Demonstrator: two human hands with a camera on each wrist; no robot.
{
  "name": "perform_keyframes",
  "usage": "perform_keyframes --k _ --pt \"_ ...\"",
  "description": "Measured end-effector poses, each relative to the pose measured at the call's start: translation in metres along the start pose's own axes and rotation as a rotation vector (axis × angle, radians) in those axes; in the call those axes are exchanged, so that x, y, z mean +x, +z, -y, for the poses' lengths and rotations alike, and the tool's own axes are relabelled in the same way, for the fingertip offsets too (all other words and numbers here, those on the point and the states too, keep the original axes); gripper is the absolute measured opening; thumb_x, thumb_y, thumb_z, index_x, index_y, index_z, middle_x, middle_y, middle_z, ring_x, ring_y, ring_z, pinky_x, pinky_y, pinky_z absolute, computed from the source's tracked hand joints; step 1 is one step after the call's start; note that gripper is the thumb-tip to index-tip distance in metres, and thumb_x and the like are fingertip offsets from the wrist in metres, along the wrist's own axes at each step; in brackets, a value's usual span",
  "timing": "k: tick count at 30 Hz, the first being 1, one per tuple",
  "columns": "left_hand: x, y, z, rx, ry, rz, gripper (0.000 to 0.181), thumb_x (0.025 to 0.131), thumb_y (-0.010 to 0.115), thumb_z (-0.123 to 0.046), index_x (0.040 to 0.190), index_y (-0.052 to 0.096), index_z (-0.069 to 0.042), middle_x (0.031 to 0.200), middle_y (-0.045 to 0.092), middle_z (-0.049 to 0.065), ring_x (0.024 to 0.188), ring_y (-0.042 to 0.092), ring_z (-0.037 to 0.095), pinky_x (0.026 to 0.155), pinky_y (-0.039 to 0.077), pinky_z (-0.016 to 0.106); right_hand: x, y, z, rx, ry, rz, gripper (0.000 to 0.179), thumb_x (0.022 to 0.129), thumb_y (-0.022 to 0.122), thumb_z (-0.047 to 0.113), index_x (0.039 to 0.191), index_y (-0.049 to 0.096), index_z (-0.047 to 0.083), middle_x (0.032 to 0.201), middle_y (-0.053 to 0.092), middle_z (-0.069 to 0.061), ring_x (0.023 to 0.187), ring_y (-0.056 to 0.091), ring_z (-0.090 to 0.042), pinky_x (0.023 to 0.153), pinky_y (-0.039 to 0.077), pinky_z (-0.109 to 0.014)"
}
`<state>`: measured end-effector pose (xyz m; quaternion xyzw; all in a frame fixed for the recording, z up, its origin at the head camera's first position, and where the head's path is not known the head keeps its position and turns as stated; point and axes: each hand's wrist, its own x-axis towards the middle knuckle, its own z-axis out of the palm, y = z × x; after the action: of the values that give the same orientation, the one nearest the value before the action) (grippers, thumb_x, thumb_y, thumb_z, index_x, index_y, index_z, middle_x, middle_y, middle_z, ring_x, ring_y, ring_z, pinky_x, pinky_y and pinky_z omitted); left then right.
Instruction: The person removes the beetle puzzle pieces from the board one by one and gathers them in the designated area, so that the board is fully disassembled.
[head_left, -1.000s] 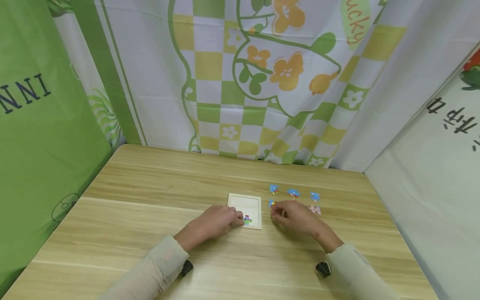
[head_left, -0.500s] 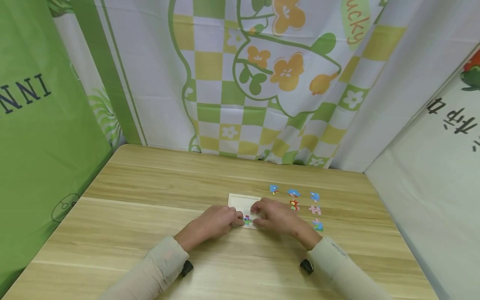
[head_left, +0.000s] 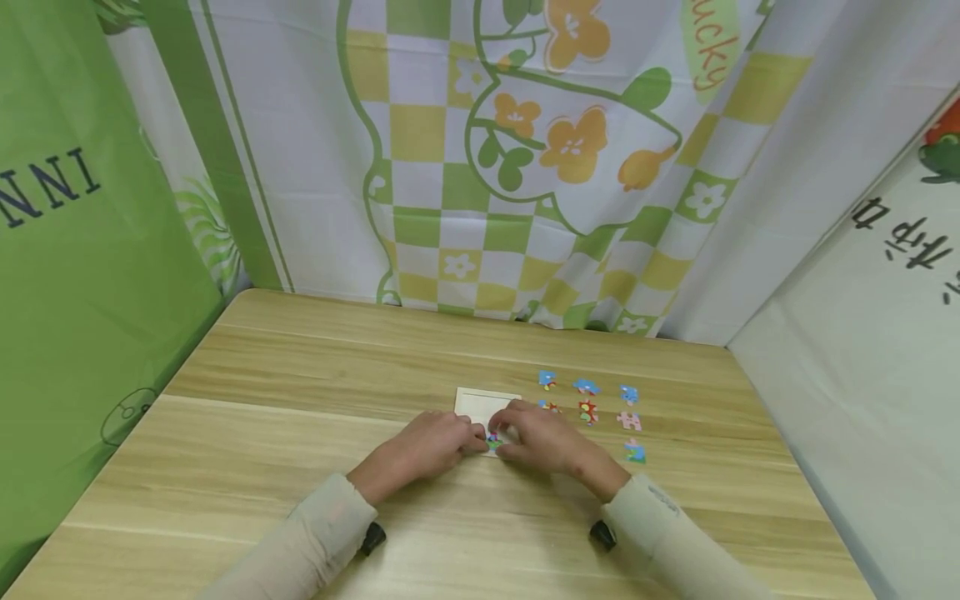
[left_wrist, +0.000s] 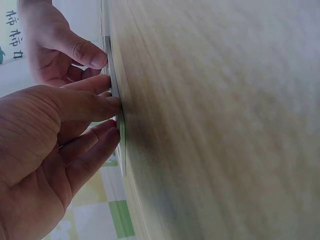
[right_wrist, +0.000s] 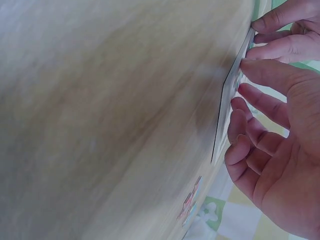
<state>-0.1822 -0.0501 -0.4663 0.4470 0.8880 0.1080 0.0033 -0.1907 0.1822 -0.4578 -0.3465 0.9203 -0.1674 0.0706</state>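
A shallow, pale wooden puzzle tray (head_left: 480, 402) lies on the table, partly hidden by both hands. My left hand (head_left: 442, 442) grips its near left part, thumb at the front rim and fingers over the frame, as the left wrist view shows. Inside, near the front rim, sits a colourful jigsaw piece (head_left: 493, 442) in green, red and purple. My right hand (head_left: 546, 440) reaches over the tray's right side. Its thumb and index finger pinch about this piece from either side, while the other fingers curl loosely in the right wrist view.
Right of the tray lie several loose jigsaw pieces: a blue one (head_left: 547, 379), another blue one (head_left: 587, 387), a red-and-yellow one (head_left: 588, 411), a pink one (head_left: 630, 421) and a blue-green one (head_left: 635, 451). Behind the wooden table (head_left: 337, 350) hangs a patterned curtain (head_left: 480, 233).
My right hand has moved left from beside the loose pieces to the jigsaw piece in the tray, uncovering pieces on the table. My left hand stays in place.
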Motion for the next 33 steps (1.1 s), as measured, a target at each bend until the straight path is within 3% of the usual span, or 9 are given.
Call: perform_keyframes --k 10,18,23,27,33 --pt "-0.0008 0.0016 0.0013 -0.048 -0.023 0.008 0.035 0.096 0.067 0.001 0.119 0.081 -0.023 0.123 0.073 -0.008 0.096 0.069 0.013 0.079 0.058 0.029 0.0029 -0.0019 0.0059 0.008 -0.007 0.010 0.026 0.092 0.074 0.015 0.118 0.074 0.012 0.110 0.068 0.000 0.095 0.065 -0.016 0.080 0.055 -0.036" --pt "-0.0022 0.0001 0.0046 -0.115 -0.005 0.002 0.030 0.096 0.068 0.001 0.113 0.082 -0.019 0.120 0.074 -0.007 0.103 0.071 0.015 0.090 0.057 0.032 0.0046 -0.0007 0.0034 0.039 0.029 0.017 0.025 0.091 0.077 0.015 0.115 0.073 0.011 0.108 0.069 0.002 0.093 0.063 -0.015 0.080 0.054 -0.035" --pt "-0.0020 -0.0002 0.0051 -0.164 -0.023 0.017 0.026 0.095 0.071 0.001 0.114 0.081 -0.013 0.126 0.074 0.001 0.116 0.070 0.020 0.099 0.055 0.034 0.0042 -0.0007 0.0032 0.052 0.024 0.016 0.023 0.091 0.077 0.013 0.114 0.073 0.011 0.106 0.069 0.001 0.094 0.064 -0.016 0.081 0.054 -0.035" --pt "-0.0039 -0.0005 0.0057 -0.187 -0.038 0.014 0.020 0.095 0.074 -0.004 0.112 0.081 -0.011 0.126 0.073 0.005 0.117 0.070 0.023 0.099 0.055 0.034 0.0038 -0.0012 0.0036 0.072 0.036 0.026 0.025 0.091 0.076 0.012 0.116 0.073 0.011 0.105 0.069 0.001 0.095 0.063 -0.016 0.081 0.053 -0.036" --pt "-0.0092 -0.0012 0.0094 -0.148 -0.041 -0.011 0.015 0.095 0.075 -0.008 0.105 0.083 -0.016 0.125 0.073 0.002 0.114 0.071 0.021 0.095 0.057 0.035 0.0035 -0.0017 0.0035 0.086 0.055 0.034 0.025 0.091 0.076 0.013 0.116 0.073 0.012 0.105 0.069 0.001 0.093 0.063 -0.015 0.080 0.052 -0.036"
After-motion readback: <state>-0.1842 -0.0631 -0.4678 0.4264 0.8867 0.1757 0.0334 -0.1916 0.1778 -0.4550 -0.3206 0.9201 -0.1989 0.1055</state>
